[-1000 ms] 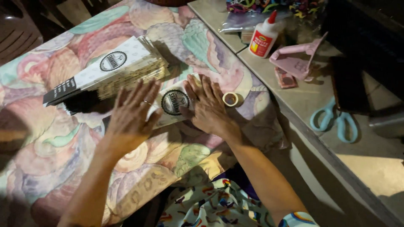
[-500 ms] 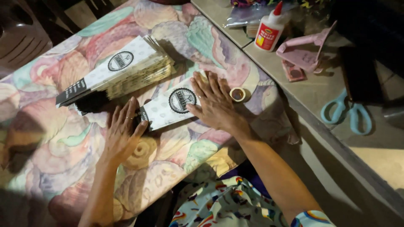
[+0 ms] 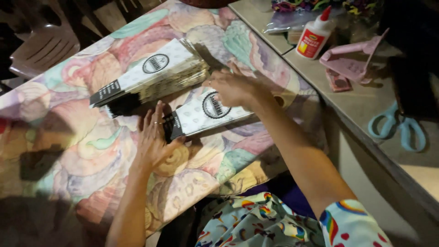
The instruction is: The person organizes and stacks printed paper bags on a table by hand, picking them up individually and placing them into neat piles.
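Note:
A single flat white paper bag [image 3: 201, 115] with a round black emblem and a black bottom strip lies on a pastel swirl-patterned tablecloth [image 3: 68, 155]. My left hand [image 3: 154, 139] presses its black bottom end with fingers spread. Fingers together, my right hand [image 3: 232, 87] rests on the bag's top end. Just behind lies a thick stack of the same bags [image 3: 151, 75], slanting from lower left to upper right.
To the right runs a grey table [image 3: 366, 110] with a white glue bottle with a red cap [image 3: 314, 36], a pink tape dispenser [image 3: 352, 61] and light blue scissors [image 3: 397, 128]. A plastic chair [image 3: 43, 50] stands at the far left. My patterned clothing [image 3: 256, 224] fills the bottom.
My left hand slid off the bag's middle down to its black bottom end. My right hand moved up to the bag's top end. The view shifted left.

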